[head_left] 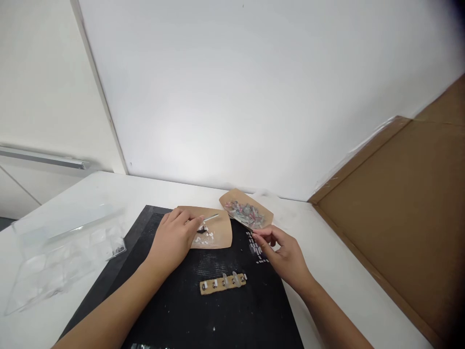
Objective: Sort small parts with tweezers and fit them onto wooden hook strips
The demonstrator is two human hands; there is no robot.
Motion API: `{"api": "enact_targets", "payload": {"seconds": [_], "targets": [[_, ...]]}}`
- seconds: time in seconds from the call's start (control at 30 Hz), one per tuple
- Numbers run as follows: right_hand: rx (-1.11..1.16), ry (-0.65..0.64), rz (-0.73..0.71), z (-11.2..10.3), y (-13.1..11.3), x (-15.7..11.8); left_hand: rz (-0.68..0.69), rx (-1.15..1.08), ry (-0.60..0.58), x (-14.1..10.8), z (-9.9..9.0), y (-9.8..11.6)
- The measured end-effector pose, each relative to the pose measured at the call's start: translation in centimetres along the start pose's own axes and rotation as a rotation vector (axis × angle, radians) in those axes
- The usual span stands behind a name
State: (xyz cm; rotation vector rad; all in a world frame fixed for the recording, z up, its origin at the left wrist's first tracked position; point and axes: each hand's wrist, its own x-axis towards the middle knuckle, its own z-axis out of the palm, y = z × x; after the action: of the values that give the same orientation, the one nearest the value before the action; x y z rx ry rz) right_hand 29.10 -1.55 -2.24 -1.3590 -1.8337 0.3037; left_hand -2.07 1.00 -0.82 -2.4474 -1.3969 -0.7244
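Observation:
My left hand (176,235) rests over the left edge of a brown paper tray (223,232), which holds small white pieces (209,237) and a slim rod (210,218). Its fingertips hide whatever they touch. My right hand (279,247) pinches a thin dark tool (247,225) that points up and left. Beneath that hand, rows of small white strips (255,246) lie on the black mat (174,300). Nearer to me, a tan strip (220,287) bears several round metallic parts, with small white and clear pieces standing on it.
A second brown tray (267,215) holds a clear bag of small coloured parts (247,213). On the left is a clear compartment box (65,264) with its lid open. A large cardboard panel (399,208) stands at the right, and a white wall (218,97) rises behind the table.

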Motion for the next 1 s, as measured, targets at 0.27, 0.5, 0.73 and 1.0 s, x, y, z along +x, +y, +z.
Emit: {"api": "enact_targets", "payload": {"seconds": [0.27, 0.5, 0.73, 1.0], "targets": [[0.011, -0.002, -0.034, 0.0, -0.9, -0.1, -0.041, -0.077, -0.008, 0.1, 0.8, -0.3], [-0.065, -0.066, -0.131, -0.1, -1.1, -0.4, -0.144, -0.237, -0.016, 0.4, 0.6, 0.0], [-0.128, -0.119, -0.221, 0.3, -1.4, -0.6, -0.056, -0.328, -0.026, 0.1, 0.3, 0.3], [-0.040, -0.056, -0.177, 0.8, -1.7, -0.9, -0.049, -0.223, -0.058, -0.2, 1.1, 0.0]]}}
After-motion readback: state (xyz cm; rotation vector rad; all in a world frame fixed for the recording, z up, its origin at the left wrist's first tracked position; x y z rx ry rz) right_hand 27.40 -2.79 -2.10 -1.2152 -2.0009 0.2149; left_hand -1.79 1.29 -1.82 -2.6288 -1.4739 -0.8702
